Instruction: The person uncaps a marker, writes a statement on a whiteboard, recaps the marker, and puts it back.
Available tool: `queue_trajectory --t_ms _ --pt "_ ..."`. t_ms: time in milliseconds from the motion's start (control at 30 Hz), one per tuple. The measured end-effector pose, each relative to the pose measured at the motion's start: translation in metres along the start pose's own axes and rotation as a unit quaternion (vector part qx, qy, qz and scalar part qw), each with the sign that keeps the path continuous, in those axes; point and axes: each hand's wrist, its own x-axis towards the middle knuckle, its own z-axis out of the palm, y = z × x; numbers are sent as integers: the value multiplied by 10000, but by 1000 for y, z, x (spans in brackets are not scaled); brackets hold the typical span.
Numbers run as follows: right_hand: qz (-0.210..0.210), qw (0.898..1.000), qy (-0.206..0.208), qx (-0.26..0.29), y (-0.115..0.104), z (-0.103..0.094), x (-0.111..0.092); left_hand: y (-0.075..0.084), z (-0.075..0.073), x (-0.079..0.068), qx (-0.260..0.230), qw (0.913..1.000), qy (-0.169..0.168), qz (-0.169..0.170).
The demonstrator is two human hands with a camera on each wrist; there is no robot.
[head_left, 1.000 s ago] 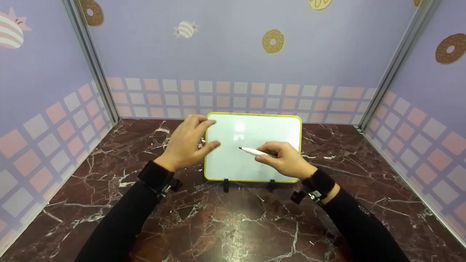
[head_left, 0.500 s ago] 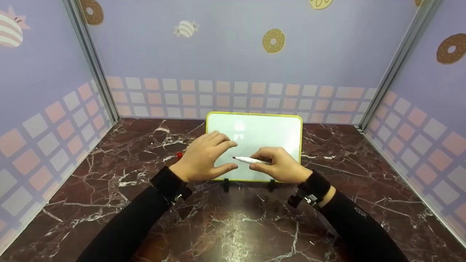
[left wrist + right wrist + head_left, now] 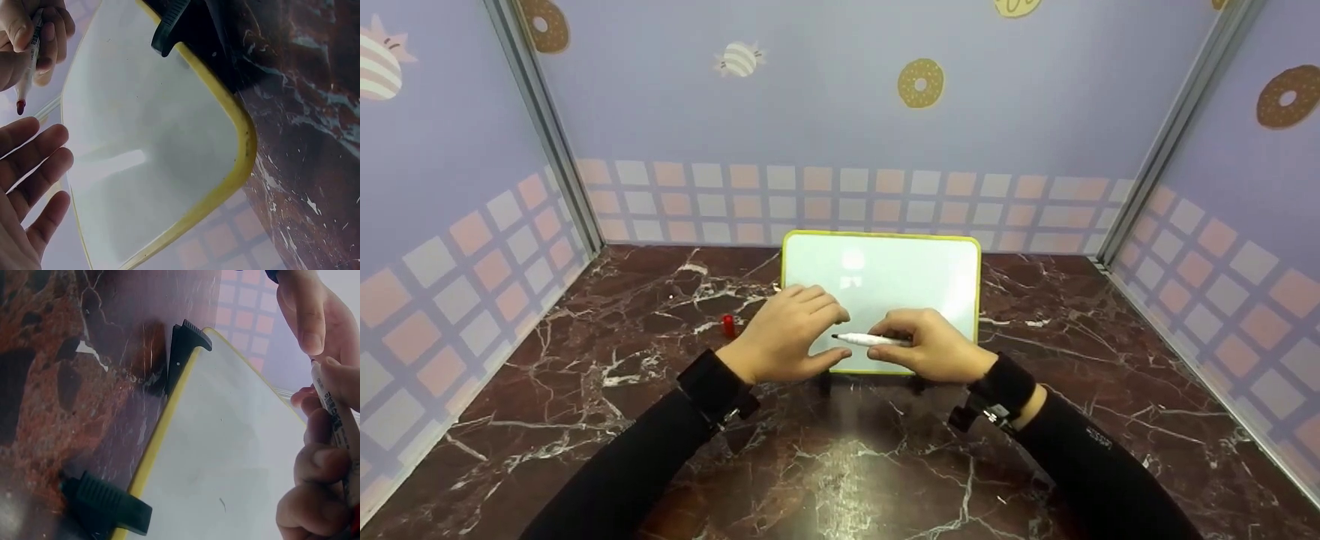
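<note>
My right hand (image 3: 934, 345) pinches a white marker (image 3: 862, 340) between thumb and fingers, its uncapped tip pointing left. In the left wrist view that tip looks reddish brown. My left hand (image 3: 791, 334) is held in front of the whiteboard's lower left, fingers spread and relaxed, with the marker's tip near the gap between thumb and fingers. The left wrist view shows the tip apart from those fingers. Behind both hands the yellow-framed whiteboard (image 3: 915, 277) leans back on black stand feet (image 3: 107, 503). Left of my left hand, a small red cylinder (image 3: 728, 325), like a marker cap, is on the table.
The dark red marbled table (image 3: 840, 457) extends around the whiteboard. Patterned lilac panels (image 3: 825, 112) enclose it at the back and both sides, joined by metal corner posts (image 3: 544, 127). A small dark mark (image 3: 223, 504) shows on the board's surface.
The left hand has come down and to the right, closer to the marker's tip, uncovering the red cylinder. My right hand has lowered slightly leftward with the marker, which now lies nearly level.
</note>
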Motion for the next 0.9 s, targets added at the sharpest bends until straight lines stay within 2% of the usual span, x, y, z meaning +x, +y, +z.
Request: queue_trajectory --t_ms 400,700,900 --pt "-22 10000 -27 31 0 1 0 6 4 3 -63 9997 41 212" --pt "-60 10000 -20 -41 -2 0 0 8 6 3 -59 9998 90 182" --pt "70 10000 -49 -39 -3 -6 -1 8 5 4 -112 9998 40 147"
